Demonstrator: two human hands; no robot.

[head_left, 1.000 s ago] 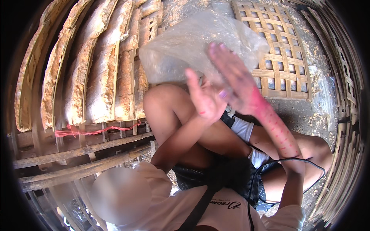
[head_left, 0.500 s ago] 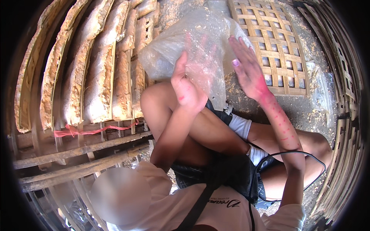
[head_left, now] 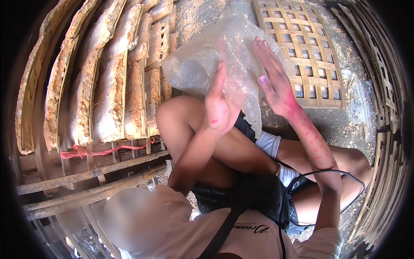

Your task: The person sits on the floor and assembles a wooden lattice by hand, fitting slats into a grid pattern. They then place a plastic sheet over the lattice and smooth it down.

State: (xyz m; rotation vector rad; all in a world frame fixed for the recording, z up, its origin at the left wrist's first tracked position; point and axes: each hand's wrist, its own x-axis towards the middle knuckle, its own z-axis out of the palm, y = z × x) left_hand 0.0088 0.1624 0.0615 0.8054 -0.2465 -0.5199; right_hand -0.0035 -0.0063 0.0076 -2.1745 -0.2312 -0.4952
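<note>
Since a second ago your 2 hands have swung apart and turned edge-up: the left hand (head_left: 221, 110) has risen from your knee to the near side of the clear plastic sheet (head_left: 215, 56), and the right hand (head_left: 276, 82) has slid toward 2 o'clock, off the sheet's middle to its right flank.

The sheet sits at 12 o'clock from your crossed knees, bunched into a loose crumpled mound just above them, overlapping the near left corner of the woven bamboo mat (head_left: 302, 47). Your left hand stands with fingers straight and together, its edge against the film; your right hand is flat and spread, palm toward the plastic. Neither is closed on anything; they bracket the mound between them.

Judging by its look, the film is very light, limp and slippery, and it will collapse rather than keep a shape. It should crease easily and could tear if snagged on the mat's splints. Take it by a gathered fold or along an edge, pinched, not pressed flat.

At 9 o'clock, long crusted slabs (head_left: 108, 82) lie in rows on a bamboo rack (head_left: 86, 175).
</note>
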